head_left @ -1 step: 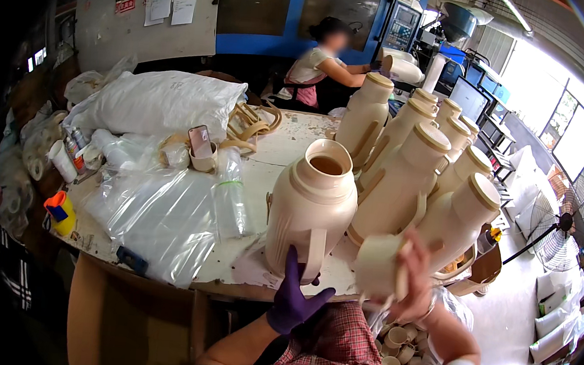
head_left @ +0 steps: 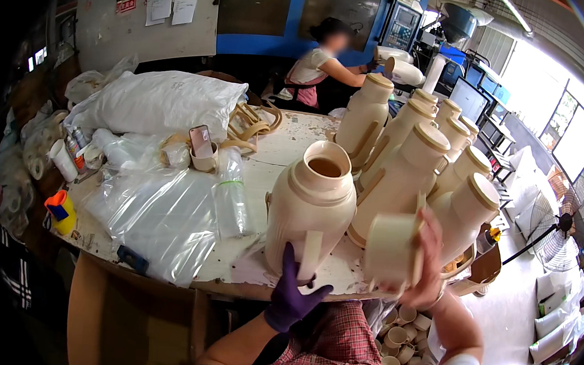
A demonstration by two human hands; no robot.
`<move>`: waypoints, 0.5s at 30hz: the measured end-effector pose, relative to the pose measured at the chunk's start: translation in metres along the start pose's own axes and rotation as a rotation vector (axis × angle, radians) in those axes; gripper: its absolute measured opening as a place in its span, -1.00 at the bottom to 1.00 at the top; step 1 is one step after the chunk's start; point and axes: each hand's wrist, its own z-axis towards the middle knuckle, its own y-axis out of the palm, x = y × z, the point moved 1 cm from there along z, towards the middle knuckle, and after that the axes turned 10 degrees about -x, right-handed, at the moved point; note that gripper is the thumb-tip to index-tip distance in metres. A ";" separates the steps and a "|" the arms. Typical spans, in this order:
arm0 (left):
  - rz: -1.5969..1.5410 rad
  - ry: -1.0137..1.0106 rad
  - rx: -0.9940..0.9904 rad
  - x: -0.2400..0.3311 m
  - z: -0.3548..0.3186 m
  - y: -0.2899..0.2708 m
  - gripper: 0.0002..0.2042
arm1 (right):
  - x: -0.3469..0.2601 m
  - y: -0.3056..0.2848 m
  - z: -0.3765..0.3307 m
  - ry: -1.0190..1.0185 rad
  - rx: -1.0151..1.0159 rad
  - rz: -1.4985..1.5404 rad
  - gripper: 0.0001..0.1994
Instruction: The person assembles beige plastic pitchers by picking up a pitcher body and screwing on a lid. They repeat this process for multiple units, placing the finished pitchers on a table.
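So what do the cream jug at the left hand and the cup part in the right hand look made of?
Jug: looks like moulded plastic, cream, smooth with a soft sheen; its strap handle seems one piece with the body. Cup part in the right hand: same cream colour and even surface, probably plastic too. The left hand wears a purple glove, seemingly thin rubber or nitrile.

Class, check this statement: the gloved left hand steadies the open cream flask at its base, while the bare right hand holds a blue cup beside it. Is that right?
Not quite. The cup in the right hand is cream, not blue, as the head view shows. The rest holds: the gloved left hand steadies the open cream flask at its base.
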 end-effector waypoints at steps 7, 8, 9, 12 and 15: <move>0.164 0.043 0.333 -0.002 0.020 -0.052 -0.27 | -0.007 -0.030 0.188 -0.271 -0.537 -0.268 -0.02; 0.153 0.051 0.328 -0.001 0.022 -0.051 -0.28 | 0.000 -0.023 0.196 -0.267 -0.588 -0.239 -0.01; 0.196 0.086 0.333 -0.003 0.022 -0.050 -0.28 | 0.001 -0.019 0.199 -0.249 -0.620 -0.241 -0.01; 0.264 0.159 0.366 -0.012 0.022 -0.049 -0.27 | 0.001 -0.004 0.206 -0.209 -0.681 -0.235 0.00; 0.241 0.209 0.396 -0.018 0.023 -0.044 -0.27 | 0.002 0.004 0.207 -0.190 -0.698 -0.235 0.01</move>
